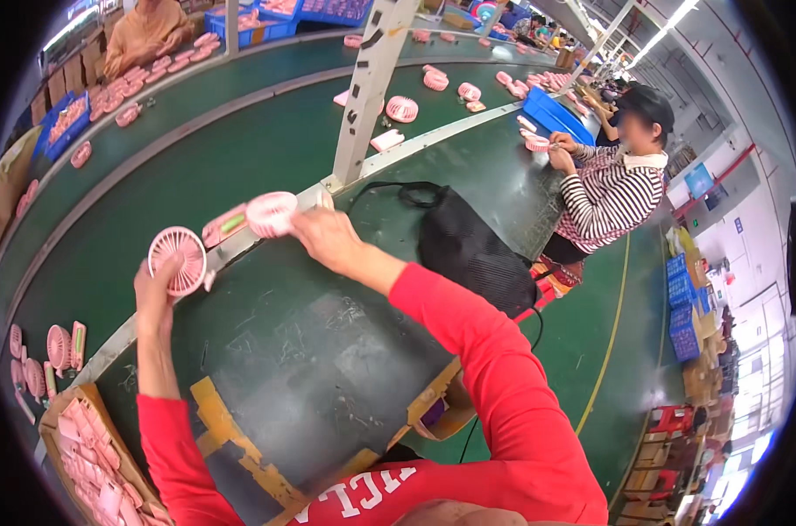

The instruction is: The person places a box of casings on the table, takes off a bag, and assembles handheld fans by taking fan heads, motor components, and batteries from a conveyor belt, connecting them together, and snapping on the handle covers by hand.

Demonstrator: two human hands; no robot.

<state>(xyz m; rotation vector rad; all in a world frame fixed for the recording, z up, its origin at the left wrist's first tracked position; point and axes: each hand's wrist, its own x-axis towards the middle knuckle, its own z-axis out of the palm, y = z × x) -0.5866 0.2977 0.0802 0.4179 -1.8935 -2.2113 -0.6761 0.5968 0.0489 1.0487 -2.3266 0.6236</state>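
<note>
**Two pink fans in hand at the edge of the green belt**

A small pink handheld fan (177, 259), its round grille facing the camera, is held up in the person's left hand (155, 294), the fingers closed around its lower edge just above the metal rail (240, 248) that divides the workbench from the conveyor. A second pink fan (259, 216), with a round head and a folded handle showing a green patch, sits over the same rail a little to the right; the right hand (326, 237) grips its head, fingers wrapped tight against the rim. Both forearms reach in from below in red sleeves (494, 368).

Under the hands lies the dark green workbench (328, 351), scuffed and marked with yellow tape. A black mesh bag (472, 250) rests on it just right of the right arm. Beyond the rail, the green conveyor (222, 158) carries more pink fans, well apart from the hands. At lower left, a cardboard box (87, 456) holds pink parts, with further fans (52, 351) lying just above it.

At right, a co-worker in a striped top (608, 193) works at a blue bin (555, 114). Another person in an orange top (144, 31) sits at far upper left.
</note>
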